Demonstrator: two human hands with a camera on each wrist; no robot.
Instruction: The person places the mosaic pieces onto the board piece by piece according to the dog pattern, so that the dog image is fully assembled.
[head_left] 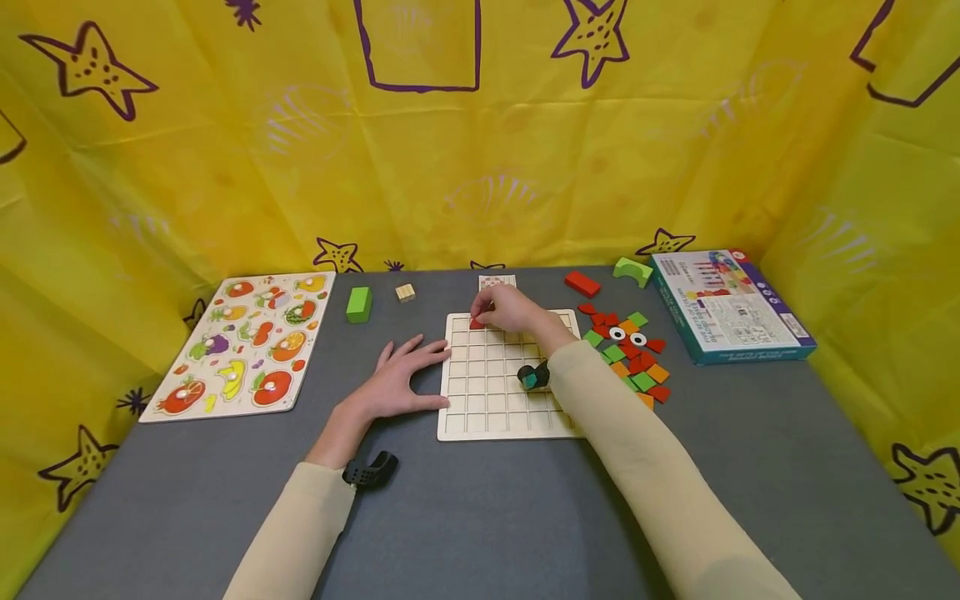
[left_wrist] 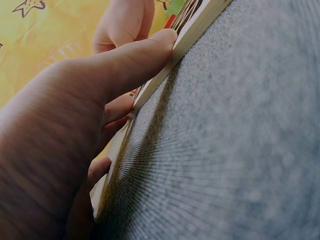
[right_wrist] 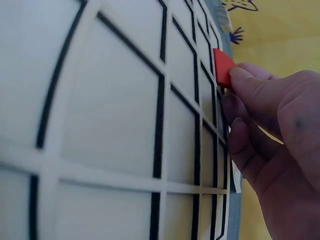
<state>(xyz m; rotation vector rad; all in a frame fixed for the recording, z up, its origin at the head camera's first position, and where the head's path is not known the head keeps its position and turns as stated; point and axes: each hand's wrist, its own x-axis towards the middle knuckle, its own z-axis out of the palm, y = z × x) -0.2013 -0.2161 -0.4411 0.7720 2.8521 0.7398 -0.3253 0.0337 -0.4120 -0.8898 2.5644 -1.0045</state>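
Note:
A pale wooden grid board (head_left: 477, 403) with square cells lies flat on the grey table. My right hand (head_left: 510, 310) is over its far row and pinches a red quarter-round tile (right_wrist: 224, 69) between thumb and fingers, at a cell in the second column. Spread out, my left hand (head_left: 397, 381) touches the board's left edge with its thumb and fingertips; in the left wrist view the thumb (left_wrist: 150, 50) presses against the wooden rim. Behind the board lies a small printed card (head_left: 497, 280), partly hidden by the right hand.
Right of the board lie loose red, green and orange tiles (head_left: 643, 382) with two googly eyes (head_left: 617, 333), beside a boxed game (head_left: 735, 304). A red block (head_left: 582, 283) and green arch (head_left: 632, 271) stand behind. Leftward are a fruit puzzle (head_left: 247, 342), green block (head_left: 359, 305) and small wooden cube (head_left: 405, 292).

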